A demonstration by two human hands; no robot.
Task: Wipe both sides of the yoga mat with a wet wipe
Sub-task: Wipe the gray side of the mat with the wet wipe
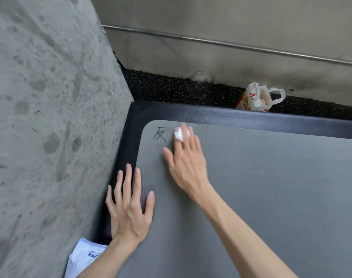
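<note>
1 grey yoga mat point(261, 187) lies flat on a black pad point(231, 115) on the floor, its rounded corner pushed close to a concrete wall point(50, 97), and the side facing up carries a handwritten black character point(159, 134), "反", which reads as "reverse". Just beside that mark the right hand point(186, 157) presses a bunched white wet wipe point(179, 135) onto the mat, its fingers laid nearly straight over the wad, with bits of wipe showing between them. The left hand point(129, 209) rests flat and released, fingers spread, straddling the mat's edge and the black pad to keep the mat from sliding. To do this step well, I judge that the right hand should sweep in long overlapping strokes from this corner along the mat, refolding the wipe so a clean face meets the surface, while the left hand keeps weight on the edge. Under the left forearm lies a white packet point(85, 257) with blue lettering, seen upside down and too blurred to read. Farther off, on the speckled floor point(171, 89), sits a plastic bag point(259, 99) with red and yellow print, unreadable.
</note>
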